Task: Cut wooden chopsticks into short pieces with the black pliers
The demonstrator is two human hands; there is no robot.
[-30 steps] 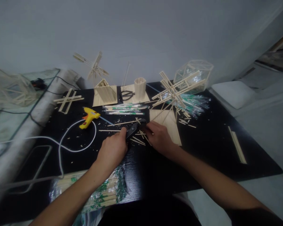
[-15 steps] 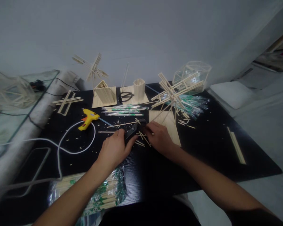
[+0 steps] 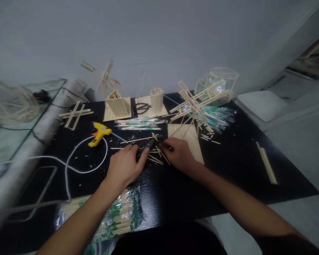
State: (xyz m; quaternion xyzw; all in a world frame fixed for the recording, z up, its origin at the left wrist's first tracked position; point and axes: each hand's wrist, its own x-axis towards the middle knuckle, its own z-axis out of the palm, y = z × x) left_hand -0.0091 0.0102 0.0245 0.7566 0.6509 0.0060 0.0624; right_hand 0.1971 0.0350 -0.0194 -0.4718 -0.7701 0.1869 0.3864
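My left hand (image 3: 124,163) is closed round a black hand tool (image 3: 150,143), thumb along its near side. Blur and my fingers hide what kind of tool it is. My right hand (image 3: 180,152) has its fingertips pinched together at the tool's far right end; whatever is between them is hidden. Under and beside the tool lie several thin wooden sticks (image 3: 155,160), some crossing each other. A flat wooden base (image 3: 194,143) lies just behind and right of my right hand, with a windmill-like stick frame (image 3: 192,102) standing over it.
A yellow glue gun (image 3: 99,134) with a looping white cord (image 3: 82,173) lies left. Bagged chopsticks (image 3: 114,216) are near the front edge. Behind are wrapped chopsticks (image 3: 139,123), black scissors (image 3: 141,108) and two stick towers (image 3: 156,101). Loose sticks (image 3: 267,164) lie right.
The black tool has turned or tilted lower and looks narrower. My left hand has shifted slightly left with its fingers flatter over the tool; my right hand is nearly in place.
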